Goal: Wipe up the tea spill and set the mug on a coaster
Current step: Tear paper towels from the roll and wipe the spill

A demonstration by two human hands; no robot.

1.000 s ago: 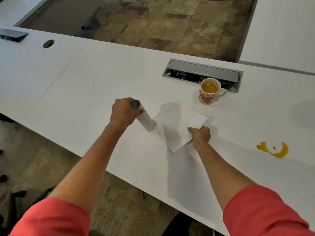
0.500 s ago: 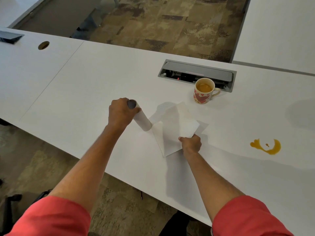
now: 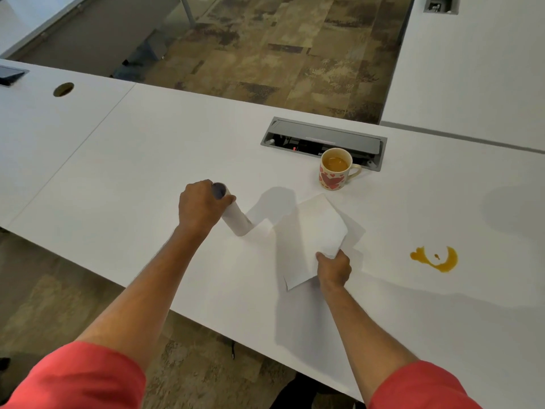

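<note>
Sheet (image 3: 317, 231) now torn free of roll (image 3: 236, 218).

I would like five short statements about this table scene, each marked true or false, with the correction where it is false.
1. The right hand grips a paper sheet. True.
2. The mug is empty. False: it holds tea.
3. The left hand grips the top of the roll. True.
4. The sheet covers the spill. False: the spill lies bare on the table, to the right of the sheet.
5. The mug stands on a coaster. False: it stands directly on the table, in front of the cable box; no coaster shows.
</note>
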